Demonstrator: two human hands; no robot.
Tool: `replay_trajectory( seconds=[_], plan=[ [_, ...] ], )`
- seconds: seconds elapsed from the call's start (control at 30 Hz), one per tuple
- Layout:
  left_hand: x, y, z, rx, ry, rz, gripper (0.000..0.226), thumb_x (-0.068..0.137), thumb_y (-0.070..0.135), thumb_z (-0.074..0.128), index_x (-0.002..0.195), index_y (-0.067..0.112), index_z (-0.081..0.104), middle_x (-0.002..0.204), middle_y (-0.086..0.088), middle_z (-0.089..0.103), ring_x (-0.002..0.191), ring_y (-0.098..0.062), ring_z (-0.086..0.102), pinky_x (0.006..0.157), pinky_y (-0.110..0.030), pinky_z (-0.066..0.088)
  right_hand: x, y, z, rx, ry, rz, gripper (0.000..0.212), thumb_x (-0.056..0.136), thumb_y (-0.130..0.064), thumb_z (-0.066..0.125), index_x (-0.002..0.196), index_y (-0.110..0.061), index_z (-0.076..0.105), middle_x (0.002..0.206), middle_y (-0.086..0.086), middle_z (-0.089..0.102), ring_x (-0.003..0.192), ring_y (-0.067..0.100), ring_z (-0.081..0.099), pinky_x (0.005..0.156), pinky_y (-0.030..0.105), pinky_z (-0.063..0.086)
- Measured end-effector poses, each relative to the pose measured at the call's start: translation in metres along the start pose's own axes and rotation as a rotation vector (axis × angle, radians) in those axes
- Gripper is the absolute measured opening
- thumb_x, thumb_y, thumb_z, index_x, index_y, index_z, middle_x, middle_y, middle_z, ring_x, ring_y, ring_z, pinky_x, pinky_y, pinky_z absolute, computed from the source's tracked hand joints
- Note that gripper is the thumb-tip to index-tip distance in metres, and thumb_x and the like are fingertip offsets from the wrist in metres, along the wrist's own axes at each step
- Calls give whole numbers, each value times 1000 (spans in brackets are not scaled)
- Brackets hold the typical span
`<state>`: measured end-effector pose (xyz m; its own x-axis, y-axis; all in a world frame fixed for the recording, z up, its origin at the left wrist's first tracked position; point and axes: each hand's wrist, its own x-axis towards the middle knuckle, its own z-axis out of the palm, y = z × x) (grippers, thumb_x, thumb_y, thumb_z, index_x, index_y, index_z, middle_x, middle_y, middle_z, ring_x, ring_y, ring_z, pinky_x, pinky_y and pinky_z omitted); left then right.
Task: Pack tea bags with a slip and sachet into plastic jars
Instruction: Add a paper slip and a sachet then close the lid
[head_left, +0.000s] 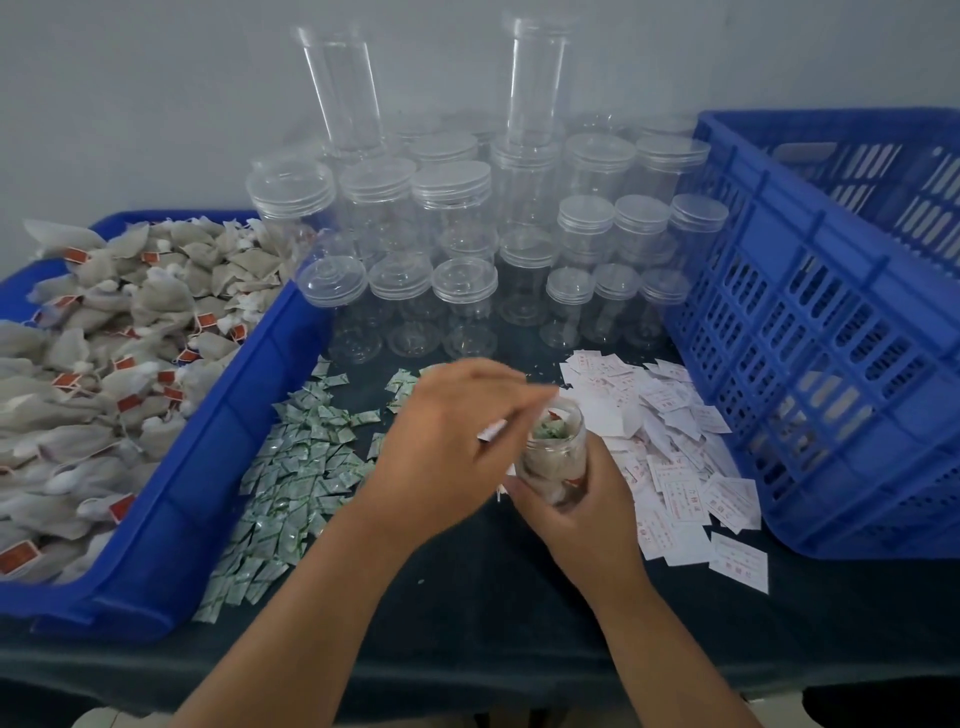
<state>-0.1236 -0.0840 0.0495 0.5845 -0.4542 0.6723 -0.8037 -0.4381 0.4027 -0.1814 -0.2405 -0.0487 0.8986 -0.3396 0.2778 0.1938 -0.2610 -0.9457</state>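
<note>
Centrally, above a dark table (467, 597), the right hand (584, 506) grips a small clear plastic jar (558, 452) round its lower wall, with tea bags (543, 467) and a green sachet (549, 431) inside. The left hand (447, 431), blurred, pinches a white slip (491, 430) beside the jar's open mouth. The jar looks light, stiff and slick, so a low grip on its body should steady it; the slip is flimsy paper.

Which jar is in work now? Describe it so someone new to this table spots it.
On the dark table, between the blue tray at left and the blue crate at right, look in front of the rows of lidded jars. The right hand grips one small jar there. Unlike them, it is open and holds tea bags and a green sachet.
</note>
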Motion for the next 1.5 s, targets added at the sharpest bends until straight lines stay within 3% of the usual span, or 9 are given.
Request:
replay_trajectory(
  seconds=[0.1,0.23,0.4,0.5,0.67,0.97,1.13,1.3,1.5],
  plan=[
    [-14,0,6,146,-256,4,37,101,48,60,125,25,76,122,17,74,130,-12,56,114,-42,37,1,-1,-2,4,-4,-37,47,83,-38,87,124,-42,64,116,-13,76,107,14,75,86,33,62],
    [-19,7,7,217,-299,-85,57,94,71,51,126,29,73,128,19,62,131,-12,45,116,-37,25,3,-2,0,-55,-8,-33,46,75,-46,84,115,-44,62,108,-19,74,95,6,73,73,12,52],
    [-16,8,1,102,-278,-181,59,90,76,53,133,37,64,126,23,50,127,-3,42,113,-33,35,2,3,-1,0,-11,-17,45,79,-37,85,117,-45,64,107,-12,76,94,13,76,75,27,61],
    [-26,5,-5,4,-100,-364,59,81,69,73,131,42,58,122,28,53,119,-3,57,93,-17,49,0,3,-1,24,12,8,50,77,-49,89,120,-43,65,114,-11,77,103,14,76,84,35,63],
    [-35,4,-8,-188,61,-589,16,90,29,81,91,44,76,85,27,75,79,4,71,67,-7,51,0,3,0,-19,10,23,56,73,-54,90,121,-36,66,116,-12,75,108,14,74,90,47,63],
    [-28,4,-13,-479,-57,-779,14,93,26,79,96,39,80,89,12,79,84,-4,75,73,-16,57,-1,1,1,-53,-19,-1,58,75,-52,90,124,-35,65,118,-12,75,110,16,73,89,49,62],
    [-22,4,-11,-761,-154,-1003,23,94,30,77,117,28,77,112,6,78,104,-12,75,86,-27,61,-3,2,1,-88,-43,-15,56,74,-50,89,123,-38,64,116,-16,74,107,15,72,86,47,62],
    [-21,4,-17,-577,62,-886,11,85,22,86,88,31,80,86,2,79,75,-7,73,69,-14,55,-3,2,2,-128,-29,-17,56,72,-56,89,118,-36,64,112,-17,73,102,13,71,83,44,62],
    [-16,20,-16,-117,-132,-557,24,99,36,69,123,42,71,105,27,75,108,9,65,92,-14,50,-3,2,3,-170,-52,-20,59,72,-60,88,120,-39,62,113,-20,71,101,10,71,80,39,62]
  ],
)
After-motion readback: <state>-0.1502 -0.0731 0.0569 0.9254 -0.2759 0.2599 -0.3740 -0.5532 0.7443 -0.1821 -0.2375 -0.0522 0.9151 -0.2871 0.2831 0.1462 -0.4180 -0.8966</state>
